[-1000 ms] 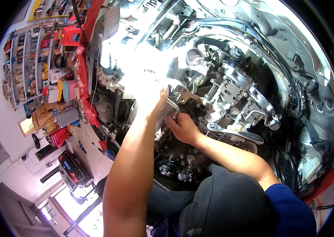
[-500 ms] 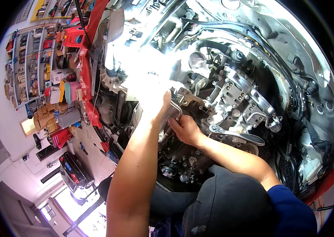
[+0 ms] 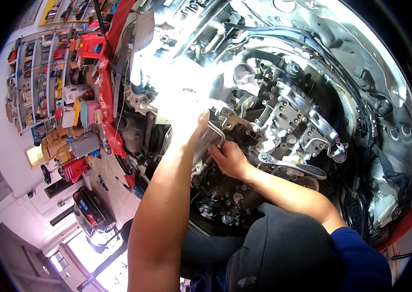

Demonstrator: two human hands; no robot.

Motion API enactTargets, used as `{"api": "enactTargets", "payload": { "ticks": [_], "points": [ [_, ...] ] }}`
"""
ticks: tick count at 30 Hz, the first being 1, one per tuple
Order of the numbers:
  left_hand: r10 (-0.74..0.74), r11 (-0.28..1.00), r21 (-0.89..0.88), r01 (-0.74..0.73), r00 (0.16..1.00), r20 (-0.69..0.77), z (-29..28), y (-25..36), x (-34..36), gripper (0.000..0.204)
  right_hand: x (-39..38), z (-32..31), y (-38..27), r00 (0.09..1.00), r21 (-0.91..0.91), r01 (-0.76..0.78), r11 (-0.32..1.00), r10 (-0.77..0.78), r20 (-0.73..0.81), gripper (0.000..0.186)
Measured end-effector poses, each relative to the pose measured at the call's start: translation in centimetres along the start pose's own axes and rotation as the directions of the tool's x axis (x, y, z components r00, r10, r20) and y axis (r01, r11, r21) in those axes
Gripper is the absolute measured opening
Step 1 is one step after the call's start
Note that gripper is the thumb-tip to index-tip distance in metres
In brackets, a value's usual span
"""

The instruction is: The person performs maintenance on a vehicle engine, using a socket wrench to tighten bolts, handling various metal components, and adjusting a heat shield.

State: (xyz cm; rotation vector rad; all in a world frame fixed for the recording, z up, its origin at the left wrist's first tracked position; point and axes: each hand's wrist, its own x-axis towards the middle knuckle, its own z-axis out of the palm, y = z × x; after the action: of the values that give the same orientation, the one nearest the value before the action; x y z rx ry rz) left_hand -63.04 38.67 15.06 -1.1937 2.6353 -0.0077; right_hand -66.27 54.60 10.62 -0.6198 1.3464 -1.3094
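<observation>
My left hand (image 3: 191, 120) reaches into the engine bay beside a bent metal pipe (image 3: 218, 130). Strong glare washes out its fingers, so its grip is hidden. A dark piece (image 3: 213, 116) shows just right of that hand. Lower and to the right, my right hand (image 3: 230, 159) has its thumb and fingers closed at the lower end of the same pipe. A ratchet wrench (image 3: 293, 166) lies on the engine (image 3: 284, 117), right of my right hand, touched by neither hand.
Hoses and cables (image 3: 308, 36) run along the far right side of the bay. A red car-body edge (image 3: 106, 97) borders it at left. Shelves with tools (image 3: 43, 73) stand beyond, and a dark car (image 3: 94, 209) is farther back. My dark-clad knee (image 3: 284, 248) is close below my right forearm.
My left hand and forearm have shifted slightly left, uncovering a bit more of the metal parts by the pipe. My right hand stays at the pipe.
</observation>
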Motion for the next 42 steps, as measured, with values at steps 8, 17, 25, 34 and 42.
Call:
{"api": "enactTargets", "payload": {
  "ticks": [8, 17, 25, 34, 42],
  "points": [
    [0.16, 0.983, 0.118, -0.141, 0.972, -0.175, 1.2, -0.9, -0.1, 0.024, 0.0, 0.1, 0.0, 0.998, 0.043, -0.061, 0.997, 0.06, 0.022, 0.036],
    [-0.065, 0.994, -0.081, 0.067, 0.997, 0.032, -0.2, -0.6, 0.5, 0.028, 0.0, -0.2, -0.5, 0.996, 0.024, -0.089, 0.996, 0.088, 0.024, 0.038],
    [0.098, 0.995, 0.02, -0.096, 0.99, -0.098, 0.5, -1.1, 0.0, 0.014, -0.1, 0.2, -0.3, 0.998, 0.004, -0.064, 0.998, 0.064, 0.011, 0.037],
    [0.09, 0.984, 0.159, -0.081, 0.995, -0.05, 1.7, -2.5, -0.5, 0.026, -0.2, 0.7, -0.6, 1.0, 0.008, 0.019, 1.0, -0.019, -0.003, 0.031],
    [0.133, 0.981, 0.145, -0.126, 0.99, -0.039, 1.2, -1.8, -0.4, 0.03, 0.0, -0.1, 0.0, 0.999, -0.03, -0.048, 0.998, 0.048, 0.016, 0.033]
  ]
}}
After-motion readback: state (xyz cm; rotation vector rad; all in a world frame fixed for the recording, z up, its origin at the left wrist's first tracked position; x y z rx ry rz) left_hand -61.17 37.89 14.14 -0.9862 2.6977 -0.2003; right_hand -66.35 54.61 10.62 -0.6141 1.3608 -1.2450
